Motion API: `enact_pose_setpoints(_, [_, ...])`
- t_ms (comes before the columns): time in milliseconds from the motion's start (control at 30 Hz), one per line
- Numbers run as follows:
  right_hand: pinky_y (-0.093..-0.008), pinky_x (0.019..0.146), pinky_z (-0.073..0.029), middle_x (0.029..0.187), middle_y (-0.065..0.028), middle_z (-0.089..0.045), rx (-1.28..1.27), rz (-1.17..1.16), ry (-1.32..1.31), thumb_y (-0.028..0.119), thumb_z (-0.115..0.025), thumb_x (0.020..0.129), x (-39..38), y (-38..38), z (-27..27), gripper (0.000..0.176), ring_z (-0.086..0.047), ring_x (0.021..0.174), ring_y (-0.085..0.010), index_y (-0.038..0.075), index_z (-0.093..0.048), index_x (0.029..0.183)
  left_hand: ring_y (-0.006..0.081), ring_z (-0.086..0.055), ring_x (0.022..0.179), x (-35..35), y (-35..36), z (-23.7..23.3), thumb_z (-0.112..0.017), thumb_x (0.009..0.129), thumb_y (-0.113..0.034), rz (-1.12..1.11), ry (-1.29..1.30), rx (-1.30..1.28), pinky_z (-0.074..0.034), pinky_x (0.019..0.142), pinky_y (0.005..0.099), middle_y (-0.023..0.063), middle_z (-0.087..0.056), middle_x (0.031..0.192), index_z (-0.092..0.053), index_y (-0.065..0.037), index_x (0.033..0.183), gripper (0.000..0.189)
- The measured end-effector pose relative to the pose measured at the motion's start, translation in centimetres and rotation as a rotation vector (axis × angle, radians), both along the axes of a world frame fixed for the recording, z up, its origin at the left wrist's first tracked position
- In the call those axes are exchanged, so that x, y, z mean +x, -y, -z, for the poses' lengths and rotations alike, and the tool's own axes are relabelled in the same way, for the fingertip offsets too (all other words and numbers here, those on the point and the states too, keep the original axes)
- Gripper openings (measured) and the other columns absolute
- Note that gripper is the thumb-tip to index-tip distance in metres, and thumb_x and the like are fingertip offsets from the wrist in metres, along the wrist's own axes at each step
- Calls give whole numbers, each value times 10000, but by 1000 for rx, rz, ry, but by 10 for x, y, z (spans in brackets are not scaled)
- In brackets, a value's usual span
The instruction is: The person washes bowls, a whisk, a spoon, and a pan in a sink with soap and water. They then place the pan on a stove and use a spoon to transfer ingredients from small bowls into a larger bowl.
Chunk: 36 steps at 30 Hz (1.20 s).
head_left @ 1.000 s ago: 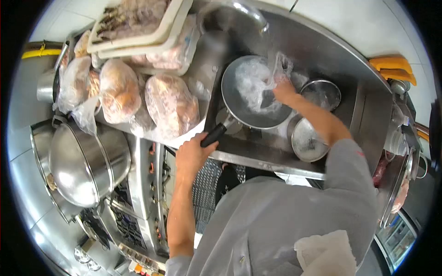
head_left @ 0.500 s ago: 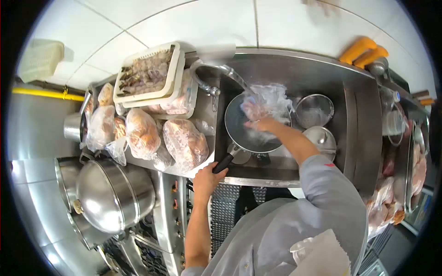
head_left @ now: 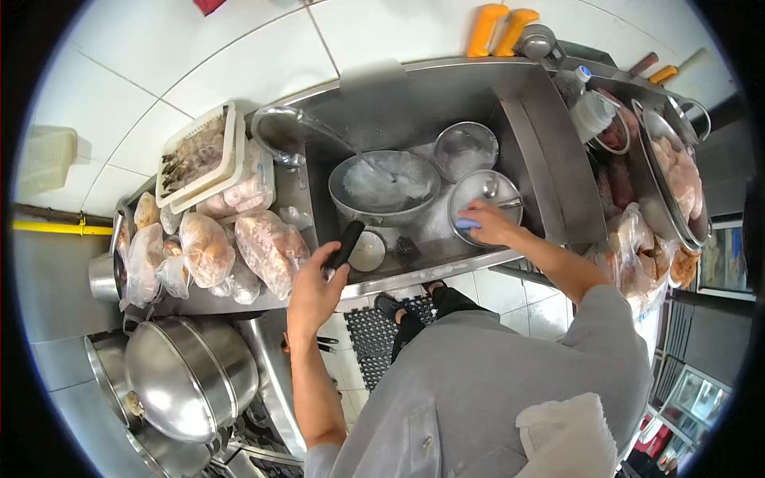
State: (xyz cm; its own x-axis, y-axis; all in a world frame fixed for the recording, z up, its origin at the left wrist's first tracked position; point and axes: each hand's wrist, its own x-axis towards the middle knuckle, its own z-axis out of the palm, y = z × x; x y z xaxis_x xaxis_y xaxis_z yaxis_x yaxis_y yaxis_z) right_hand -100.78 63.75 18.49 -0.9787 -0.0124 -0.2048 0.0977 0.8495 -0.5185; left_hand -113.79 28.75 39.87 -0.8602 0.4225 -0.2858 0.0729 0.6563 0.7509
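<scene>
My left hand point(head_left: 319, 279) is closed around the black handle point(head_left: 345, 245) of a dark frying pan point(head_left: 351, 209). The pan lies tilted in the steel sink point(head_left: 446, 272), with water from the curved faucet point(head_left: 275, 119) running into it. At the sink's right side, my right hand point(head_left: 488, 223) pinches a small bluish thing, perhaps a sponge, over a round metal lid or bowl point(head_left: 466, 191) with a handle. Behind it sits a round metal bowl point(head_left: 465, 131). A small whitish round dish point(head_left: 367, 252) rests by the pan.
Left of the sink are bagged meat point(head_left: 269, 251) and stacked white trays point(head_left: 179, 191) of seafood. Large steel pots point(head_left: 171, 382) stand at lower left. Orange handles point(head_left: 484, 30) rise behind the sink. Trays of raw meat point(head_left: 677, 179) and bottles point(head_left: 591, 115) are on the right.
My right hand has left the pan and moved right, over the metal lid or bowl. The pan has tilted in my left hand. The camera view has shifted.
</scene>
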Motion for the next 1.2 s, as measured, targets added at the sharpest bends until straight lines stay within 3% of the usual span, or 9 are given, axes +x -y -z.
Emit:
enact_pose_setpoints(67, [-457,1005,-334,1347,-109,-427,315,-158,83,193,-590,785,1,4,8,418,-391,1227,-350,187,-589,1203,100,-553,616,-2,-31,-22,-673,828,-148,68,-249,15,-459,600,253,63,-639,742,-609,-24,1109,314])
enact_pose_setpoints(300, [-410,939,-378,1211,-117,-539,732,-585,266,314,-604,791,-26,-3,62,412,-475,1113,-300,124,-589,1157,158,-562,568,-54,-144,2,-660,862,-210,-212,-747,392,-455,568,291,109,-629,686,-600,-18,942,216])
enact_pose_setpoints(400, [-422,1005,-345,1302,-139,-508,509,-442,179,249,-682,719,-25,1,-12,518,-471,1196,-300,95,-574,1202,111,-522,585,-62,-176,7,-571,929,-222,-319,-641,730,-432,563,263,73,-599,660,-499,-7,827,248])
enact_pose_setpoints(500, [-416,966,-401,1259,-170,-533,-241,174,-26,259,-725,665,-12,-15,7,611,-519,1157,-290,73,-550,1220,99,-499,561,-55,-175,-2,-566,931,-219,-361,-552,729,-418,541,254,69,-594,652,-493,-17,806,248])
enact_pose_setpoints(633, [-253,868,-431,1213,-45,-577,-950,421,-172,181,-651,840,-38,-8,-87,518,-535,1000,-121,84,-497,1325,84,-444,503,-61,-177,-15,-566,932,-219,-271,-457,777,-395,490,267,28,-585,631,-484,-25,780,259])
enact_pose_setpoints(767, [-241,896,-398,1201,-5,-572,-1317,265,-734,177,-571,931,-121,60,-205,417,-515,996,-99,90,-498,1332,125,-520,1019,-66,-189,-25,-470,978,-336,-40,-410,843,-408,852,271,91,-589,1143,-549,-18,1167,379])
enact_pose_setpoints(867, [-270,913,-410,1088,-46,-601,-908,426,-1183,159,-584,907,-184,103,-183,387,-562,970,-182,49,-523,1274,191,-397,1258,-70,-194,-37,-350,1005,-352,-149,-190,920,-278,1051,307,115,-472,1350,-503,-2,1276,468])
enact_pose_setpoints(1033, [-296,700,-450,840,-100,-597,-1615,683,-855,130,-623,839,-228,104,-144,227,-583,784,-205,-27,-609,1002,232,-343,1330,-107,-177,-38,-319,998,-281,31,-340,754,-239,1087,324,125,-433,1407,-546,41,1214,449])
enact_pose_setpoints(1200, [-348,530,-419,675,-130,-578,-892,771,-1017,138,-639,827,-225,102,-186,188,-551,562,-220,4,-611,700,204,-424,1264,-113,-184,-39,-331,992,-278,-2,-370,683,-314,1039,317,116,-435,1406,-531,57,1223,454])
